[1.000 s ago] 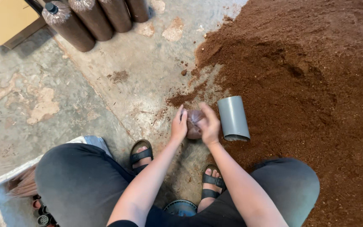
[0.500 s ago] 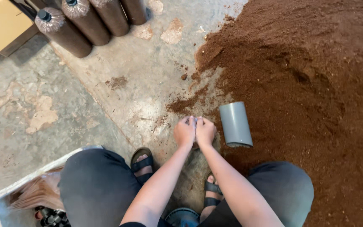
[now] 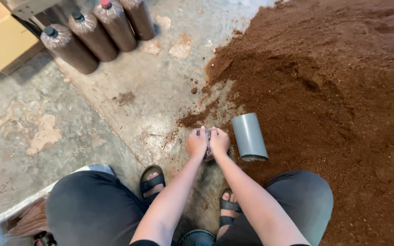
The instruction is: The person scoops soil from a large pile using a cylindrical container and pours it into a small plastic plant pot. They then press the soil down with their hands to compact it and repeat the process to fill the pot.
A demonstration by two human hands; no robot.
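Item: one small bag of brown substrate [image 3: 209, 152], low on the concrete floor [image 3: 69, 127] just near my sandals, pressed between both hands. My left hand [image 3: 196, 142] and right hand [image 3: 219, 141]: fingers curled tight around its top. One grey pipe section [image 3: 249, 136], just right of them, lying at the edge of one brown substrate heap [image 3: 324, 91]. Four filled bags [image 3: 99, 34], far left. One cardboard box [image 3: 3, 38].
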